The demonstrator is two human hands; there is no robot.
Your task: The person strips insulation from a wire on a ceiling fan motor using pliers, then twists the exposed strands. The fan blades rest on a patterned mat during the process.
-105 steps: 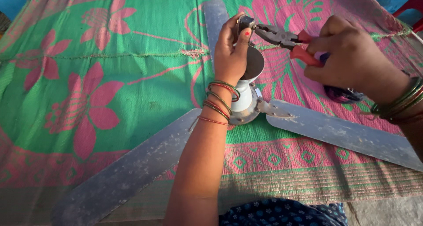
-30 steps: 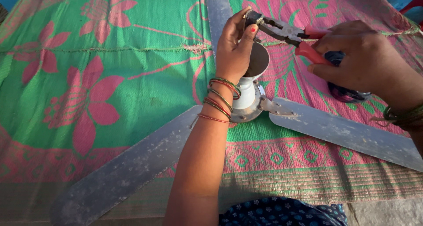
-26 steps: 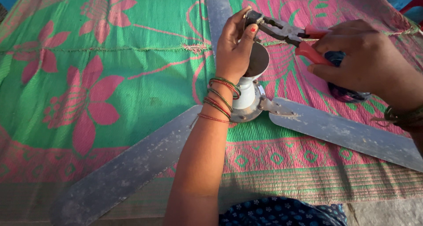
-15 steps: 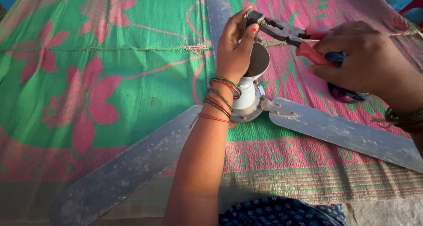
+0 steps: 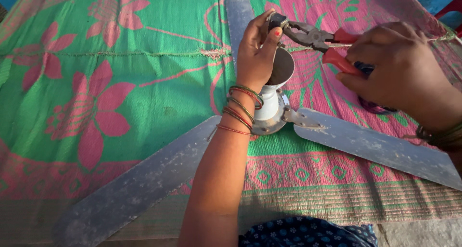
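green and pink woven mat [image 5: 120,59] carries a dusty grey ceiling fan [image 5: 276,117], blades spread flat. left hand [image 5: 257,50] grips its white cup, pinching something small at the top. right hand [image 5: 399,69] closes on red-handled pliers [image 5: 313,38], jaws there. fan looks stiff, heavy; hold the hub.

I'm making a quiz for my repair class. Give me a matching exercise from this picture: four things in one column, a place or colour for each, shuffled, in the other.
Things:
1. pliers
2. fan blade
3. mat
4. bangles

Descriptions:
A. around the left wrist
B. green and pink, with flowers
C. red-handled, in the right hand
D. grey and dusty, lying flat toward the lower left

Pairs: 1-C, 2-D, 3-B, 4-A
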